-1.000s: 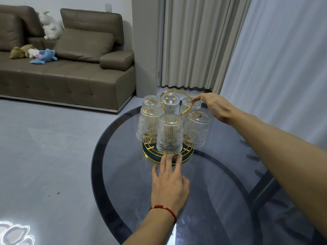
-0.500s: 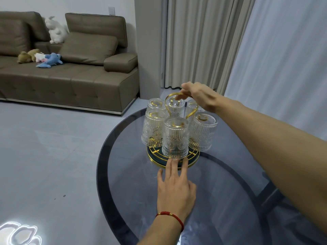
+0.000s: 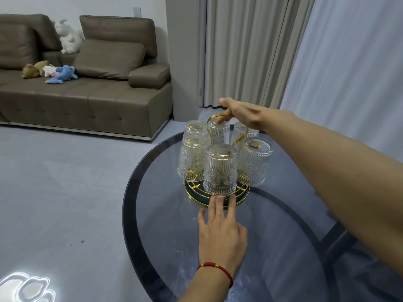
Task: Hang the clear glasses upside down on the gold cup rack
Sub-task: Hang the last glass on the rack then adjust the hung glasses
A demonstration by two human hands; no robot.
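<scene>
The gold cup rack [image 3: 239,199] stands on a round dark glass table [image 3: 152,225], with a dark round base and a gold loop handle on top. Several clear ribbed glasses hang upside down on it; the nearest glass [image 3: 219,171] faces me. My right hand [image 3: 242,114] reaches over the rack and its fingers curl around the top of the gold loop handle. My left hand [image 3: 220,234] lies flat on the table, fingers spread, fingertips touching the front rim of the rack's base.
The table's curved edge runs to the left, with grey floor beyond. A brown sofa [image 3: 87,90] with plush toys stands at the back left. Curtains [image 3: 250,51] hang behind the table.
My right hand has moved from beside the back right glass up onto the loop handle and closed around it. My left hand has stayed at the base.
</scene>
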